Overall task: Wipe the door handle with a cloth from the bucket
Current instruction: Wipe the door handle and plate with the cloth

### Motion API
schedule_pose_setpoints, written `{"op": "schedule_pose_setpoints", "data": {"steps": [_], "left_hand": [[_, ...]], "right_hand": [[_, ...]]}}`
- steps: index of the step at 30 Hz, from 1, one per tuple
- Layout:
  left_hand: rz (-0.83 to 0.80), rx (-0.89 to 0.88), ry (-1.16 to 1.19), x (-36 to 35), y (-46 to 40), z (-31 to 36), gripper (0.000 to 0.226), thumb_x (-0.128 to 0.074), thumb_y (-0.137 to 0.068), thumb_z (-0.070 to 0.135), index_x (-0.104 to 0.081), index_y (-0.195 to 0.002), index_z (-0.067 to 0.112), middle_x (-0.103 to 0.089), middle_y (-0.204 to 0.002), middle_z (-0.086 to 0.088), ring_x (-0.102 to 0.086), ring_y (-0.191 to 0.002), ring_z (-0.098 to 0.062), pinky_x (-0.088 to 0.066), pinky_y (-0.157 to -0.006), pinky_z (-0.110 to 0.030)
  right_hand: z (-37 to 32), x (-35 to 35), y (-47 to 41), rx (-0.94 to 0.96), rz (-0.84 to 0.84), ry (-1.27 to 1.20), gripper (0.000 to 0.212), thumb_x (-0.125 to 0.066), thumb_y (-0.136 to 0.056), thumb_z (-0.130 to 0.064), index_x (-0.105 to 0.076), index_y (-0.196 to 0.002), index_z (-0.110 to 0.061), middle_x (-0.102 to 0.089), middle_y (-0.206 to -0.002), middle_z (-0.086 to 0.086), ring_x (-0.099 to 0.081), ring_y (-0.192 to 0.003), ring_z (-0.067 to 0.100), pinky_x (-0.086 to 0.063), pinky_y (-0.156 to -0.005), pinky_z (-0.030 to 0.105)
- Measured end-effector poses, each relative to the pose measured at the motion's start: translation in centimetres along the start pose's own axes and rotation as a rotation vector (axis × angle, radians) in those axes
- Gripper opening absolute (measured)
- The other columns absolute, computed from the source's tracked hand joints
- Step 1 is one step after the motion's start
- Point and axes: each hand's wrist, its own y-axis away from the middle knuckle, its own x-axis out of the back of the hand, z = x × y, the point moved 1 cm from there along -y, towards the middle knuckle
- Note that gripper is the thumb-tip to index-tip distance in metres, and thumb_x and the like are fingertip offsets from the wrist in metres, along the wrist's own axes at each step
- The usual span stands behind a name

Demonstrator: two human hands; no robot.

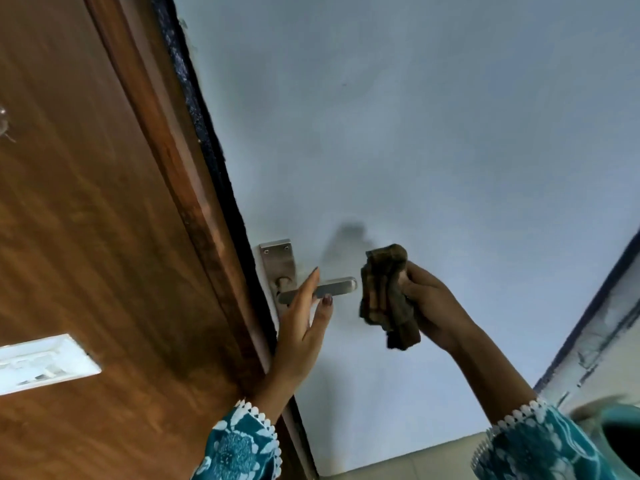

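A steel lever door handle (341, 285) on a steel backplate (278, 259) sits on the pale blue door (415, 150). My left hand (303, 317) is at the handle with its fingers spread, the thumb below the lever and the fingers across its front. My right hand (427, 299) holds a crumpled brown checked cloth (386, 292) just right of the lever's tip; the cloth seems not to touch it. A teal bucket (616, 431) shows at the bottom right corner.
A brown wooden frame and panel (104, 237) fill the left side, with a white switch plate (41, 362) on it. A dark door edge (595, 313) runs along the right. Pale floor tile (398, 459) lies at the bottom.
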Motion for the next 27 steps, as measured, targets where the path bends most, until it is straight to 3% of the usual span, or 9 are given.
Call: {"op": "schedule_pose_setpoints", "data": {"steps": [3, 5, 9, 10, 12, 16, 18, 22, 27], "left_hand": [[-0.077, 0.328, 0.377, -2.5, -0.9, 1.7, 0.052, -0.047, -0.080, 0.055, -0.046, -0.128, 0.034, -0.050, -0.142, 0.000, -0.050, -0.125, -0.007, -0.040, -0.107, -0.033], [-0.172, 0.417, 0.520, -3.4, -1.3, 2.7, 0.048, -0.054, -0.082, 0.056, -0.060, -0.119, 0.025, -0.066, -0.121, -0.002, -0.063, -0.109, -0.013, -0.051, -0.090, -0.033], [-0.206, 0.485, 0.512, -4.1, -1.2, 3.1, 0.023, -0.060, -0.087, 0.030, -0.067, -0.100, 0.013, -0.073, -0.083, -0.002, -0.068, -0.080, -0.018, -0.054, -0.063, -0.029], [-0.191, 0.500, 0.499, -4.2, -1.1, 3.1, 0.018, -0.059, -0.088, 0.025, -0.068, -0.097, 0.012, -0.073, -0.080, -0.003, -0.068, -0.077, -0.018, -0.053, -0.058, -0.027], [-0.164, 0.532, 0.475, -4.4, -0.8, 2.8, 0.017, -0.058, -0.090, 0.019, -0.067, -0.097, 0.008, -0.071, -0.080, -0.006, -0.067, -0.074, -0.019, -0.050, -0.053, -0.025], [-0.066, 0.576, 0.495, -4.7, -0.6, 2.7, 0.010, -0.057, -0.091, 0.016, -0.065, -0.090, 0.011, -0.067, -0.076, -0.007, -0.065, -0.067, -0.018, -0.048, -0.048, -0.023], [-0.043, 0.577, 0.542, -4.8, -0.7, 2.8, 0.010, -0.055, -0.091, 0.014, -0.065, -0.090, 0.012, -0.068, -0.075, -0.006, -0.065, -0.069, -0.018, -0.048, -0.048, -0.023], [-0.057, 0.594, 0.640, -5.1, -0.7, 2.7, 0.011, -0.055, -0.090, 0.013, -0.065, -0.095, 0.013, -0.070, -0.079, -0.007, -0.066, -0.074, -0.021, -0.052, -0.058, -0.029], [-0.162, 0.625, 0.812, -4.8, -0.7, 2.5, 0.045, -0.060, -0.082, 0.034, -0.062, -0.119, 0.009, -0.068, -0.112, -0.018, -0.065, -0.102, -0.031, -0.052, -0.086, -0.041]], "right_hand": [[-0.1, -0.6, 0.5, -0.097, 0.000, -0.134, 0.033, -0.036, -0.091, 0.008, -0.063, -0.086, -0.009, -0.068, -0.065, 0.003, -0.063, -0.052, 0.010, -0.050, -0.048, 0.017], [0.0, -1.0, 0.9, -0.149, 0.035, -0.160, 0.034, -0.036, -0.089, 0.010, -0.064, -0.081, -0.008, -0.067, -0.062, 0.006, -0.064, -0.052, 0.014, -0.052, -0.050, 0.019], [0.5, -1.1, 1.8, -0.213, 0.098, -0.105, 0.022, -0.045, -0.091, -0.001, -0.067, -0.094, -0.002, -0.069, -0.084, 0.018, -0.065, -0.078, 0.031, -0.054, -0.075, 0.043], [0.7, -0.7, 2.0, -0.215, 0.146, -0.044, 0.021, -0.046, -0.092, -0.006, -0.065, -0.100, -0.001, -0.068, -0.091, 0.020, -0.065, -0.082, 0.031, -0.053, -0.077, 0.044], [1.1, 0.1, 2.2, -0.183, 0.317, 0.067, 0.024, -0.046, -0.095, -0.020, -0.064, -0.102, -0.007, -0.069, -0.096, 0.013, -0.065, -0.081, 0.022, -0.053, -0.068, 0.033], [0.8, 1.4, 3.8, 0.062, 0.689, 0.242, 0.021, -0.044, -0.096, -0.026, -0.063, -0.098, -0.019, -0.067, -0.088, -0.002, -0.060, -0.074, 0.009, -0.046, -0.065, 0.027], [0.4, 1.3, 4.8, 0.110, 0.677, 0.447, 0.020, -0.048, -0.094, -0.030, -0.066, -0.090, -0.021, -0.068, -0.079, -0.007, -0.060, -0.068, 0.004, -0.045, -0.063, 0.024], [0.8, 0.0, 5.4, -0.035, 0.483, 0.719, 0.028, -0.057, -0.085, -0.049, -0.067, -0.092, -0.024, -0.070, -0.082, -0.009, -0.065, -0.076, 0.005, -0.049, -0.064, 0.021], [-0.1, -0.6, 4.4, -0.049, 0.462, 0.722, 0.015, -0.063, -0.085, -0.031, -0.066, -0.087, -0.017, -0.066, -0.077, -0.006, -0.060, -0.073, 0.009, -0.043, -0.060, 0.020]]}}
